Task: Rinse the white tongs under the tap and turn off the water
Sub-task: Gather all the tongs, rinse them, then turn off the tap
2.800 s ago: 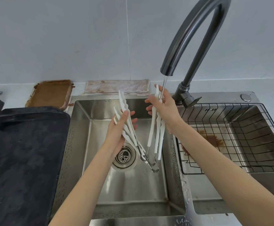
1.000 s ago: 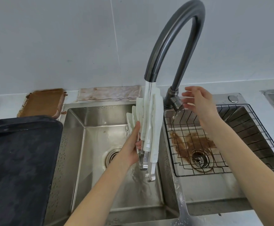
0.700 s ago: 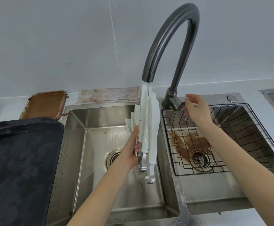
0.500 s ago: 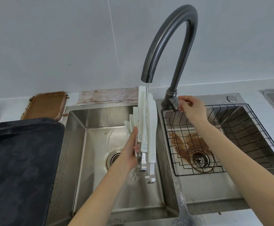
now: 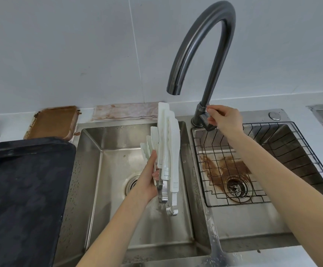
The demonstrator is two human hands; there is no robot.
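A bundle of white tongs (image 5: 168,149) with metal hinge ends stands upright over the left sink basin (image 5: 114,209), white tips up, just below the spout. My left hand (image 5: 150,176) grips the bundle at its lower part. The dark grey gooseneck tap (image 5: 201,41) arches above, and no water comes from its spout. My right hand (image 5: 225,119) is closed on the tap's lever handle (image 5: 206,122) at the base.
A black tray (image 5: 22,189) lies on the counter at the left. A brown-stained dish (image 5: 54,122) and a stained cloth (image 5: 126,111) sit behind the sink. The right basin holds a black wire rack (image 5: 272,160) over brown residue.
My right hand let go of its tongs, reached to the tap handle and closed on it. The stream thinned and has stopped. My left hand now holds all the tongs together.
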